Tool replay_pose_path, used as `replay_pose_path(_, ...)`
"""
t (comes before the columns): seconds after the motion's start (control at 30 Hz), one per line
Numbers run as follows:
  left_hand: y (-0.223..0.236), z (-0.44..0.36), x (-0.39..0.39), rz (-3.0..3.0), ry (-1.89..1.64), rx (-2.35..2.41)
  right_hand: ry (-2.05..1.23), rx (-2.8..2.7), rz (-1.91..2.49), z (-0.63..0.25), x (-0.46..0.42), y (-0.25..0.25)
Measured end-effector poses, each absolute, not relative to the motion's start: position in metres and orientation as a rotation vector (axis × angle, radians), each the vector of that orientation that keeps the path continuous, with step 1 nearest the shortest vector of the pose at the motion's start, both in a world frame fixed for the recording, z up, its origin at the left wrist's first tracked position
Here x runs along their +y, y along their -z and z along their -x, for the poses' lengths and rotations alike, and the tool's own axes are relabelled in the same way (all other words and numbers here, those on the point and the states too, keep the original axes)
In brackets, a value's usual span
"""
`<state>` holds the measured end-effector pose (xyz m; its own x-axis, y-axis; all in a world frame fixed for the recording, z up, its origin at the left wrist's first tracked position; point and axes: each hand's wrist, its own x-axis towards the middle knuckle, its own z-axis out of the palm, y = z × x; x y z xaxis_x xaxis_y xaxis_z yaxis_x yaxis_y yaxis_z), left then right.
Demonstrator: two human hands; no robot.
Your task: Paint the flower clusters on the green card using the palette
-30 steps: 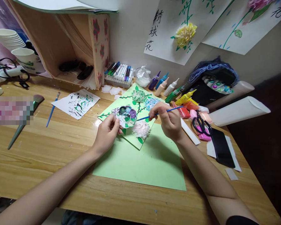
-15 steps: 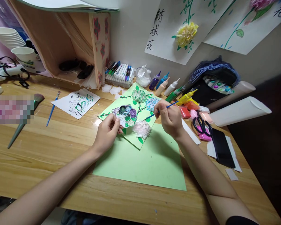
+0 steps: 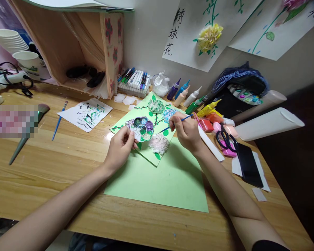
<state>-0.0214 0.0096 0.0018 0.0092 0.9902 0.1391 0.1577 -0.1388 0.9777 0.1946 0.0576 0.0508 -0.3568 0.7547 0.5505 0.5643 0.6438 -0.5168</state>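
My left hand (image 3: 122,146) pinches the edge of a flower-shaped paint palette (image 3: 142,128) with green, purple and white paint in its wells. The palette is over a light green card (image 3: 153,158) that bears painted leaves, dark stems and raised flowers. Among these are a green flower (image 3: 156,106), a blue one (image 3: 169,114) and a pale pink one (image 3: 159,143). Closed round a thin blue paintbrush (image 3: 184,119), my right hand (image 3: 184,132) is above the card's right side. The brush tip points down-left, near a leaf; whether it touches the card I cannot tell.
A larger green sheet (image 3: 157,190) lies under the card. Paint bottles (image 3: 192,96), a marker box (image 3: 134,83) and a crumpled-tissue cup (image 3: 161,83) stand behind. Scissors (image 3: 226,141) and a black phone-like slab (image 3: 248,165) are at right. A paint-smeared paper (image 3: 86,115) and second brush (image 3: 59,122) lie left.
My right hand has shifted slightly left and down with the paintbrush, uncovering more of the white strip beside it. My left hand and the palette stay almost still.
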Motion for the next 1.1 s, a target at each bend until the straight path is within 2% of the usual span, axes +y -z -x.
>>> replay_pose_path(1.1, -0.0020, 0.0207, 0.0091, -1.442, -1.236, 1.253, -0.339, -1.969, 0.981, -0.2003, 0.0607, -0.0497)
